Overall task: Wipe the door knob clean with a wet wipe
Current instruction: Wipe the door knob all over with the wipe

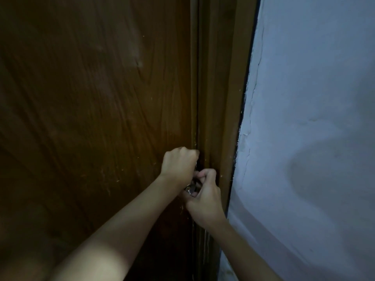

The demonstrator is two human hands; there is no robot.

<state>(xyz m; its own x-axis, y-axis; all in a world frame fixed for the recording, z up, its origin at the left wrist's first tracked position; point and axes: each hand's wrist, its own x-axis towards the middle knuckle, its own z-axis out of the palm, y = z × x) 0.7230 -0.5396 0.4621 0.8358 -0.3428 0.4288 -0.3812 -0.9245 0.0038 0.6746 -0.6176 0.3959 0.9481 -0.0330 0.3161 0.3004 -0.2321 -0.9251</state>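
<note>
A shiny metal door knob (190, 189) sits at the right edge of a dark brown wooden door (91, 108); only a small part of it shows between my hands. My right hand (205, 196) is wrapped around the knob from the right, fingers curled over it. My left hand (179, 164) is a closed fist just above the knob, its knuckles against the door's edge by the gap. No wet wipe shows in either hand; the insides of both fists are hidden.
The brown door frame (221, 98) runs straight up beside the knob. A pale blue-white plastered wall (314, 128) with cracks along the frame fills the right side. The light is dim.
</note>
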